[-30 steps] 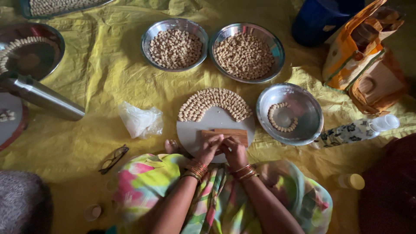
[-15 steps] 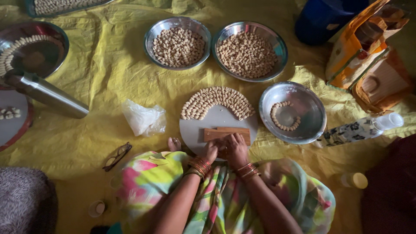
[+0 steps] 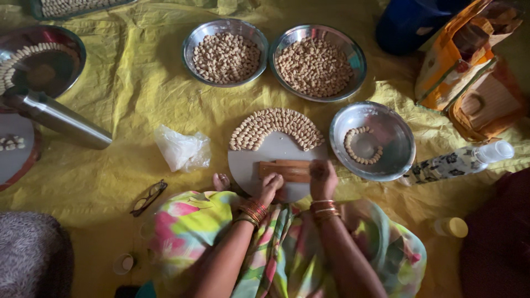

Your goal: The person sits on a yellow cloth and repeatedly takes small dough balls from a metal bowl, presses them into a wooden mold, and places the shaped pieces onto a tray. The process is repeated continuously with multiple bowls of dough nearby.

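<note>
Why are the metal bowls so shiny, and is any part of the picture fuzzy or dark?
In the head view, soft light from above glints off the steel bowl with the ring of pieces and the steel flask; the right hand looks slightly smeared, the left hand a little sharper; the corners fall dim, and the wide lens bends the edges.

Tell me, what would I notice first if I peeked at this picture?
Probably the neat fan of pale little shaped pieces arched along the far edge of the round grey board. Beyond it sit two round steel bowls heaped with more, all on a bright yellow plastic sheet.
</note>
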